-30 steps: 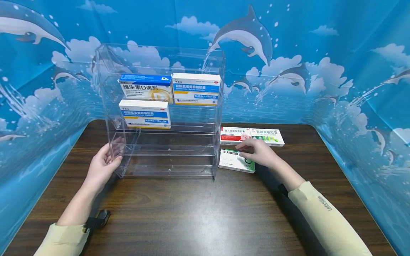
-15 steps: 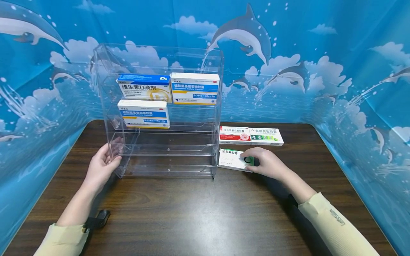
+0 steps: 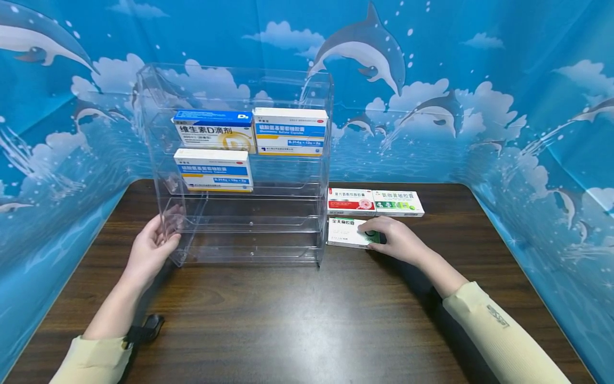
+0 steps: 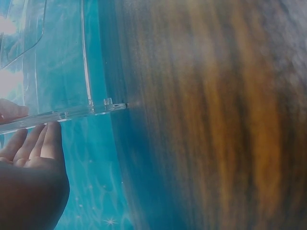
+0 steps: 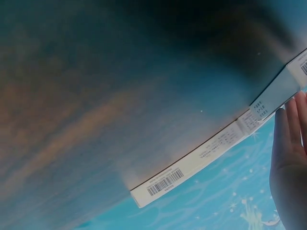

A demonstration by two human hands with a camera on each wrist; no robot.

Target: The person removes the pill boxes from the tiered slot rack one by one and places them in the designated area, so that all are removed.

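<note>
My left hand (image 3: 148,253) grips the left side panel of a clear plastic display rack (image 3: 251,228), thumb on one face and fingers on the other. In the left wrist view the panel edge (image 4: 72,114) runs between thumb and fingers. At the rack's right foot, my right hand (image 3: 403,244) pinches the right end of a white-and-green medicine box (image 3: 342,234) lying flat on the table. Its fingers cover part of that end. Directly behind lie a red-and-white medicine box (image 3: 349,202) and a white-and-green capsule box (image 3: 399,204), end to end.
On the rack's tiers stand a blue-and-white vitamin D box (image 3: 213,133), a blue-and-white capsule box (image 3: 290,133) beside it, and a similar box (image 3: 214,172) one tier lower. A blue dolphin-print curtain (image 3: 431,53) encloses the wooden table (image 3: 288,320) at the back and sides.
My right hand has come down from above the front medicine box and taken hold of its right end. The box has shifted back slightly and straightened toward the other two. My left hand stays put.
</note>
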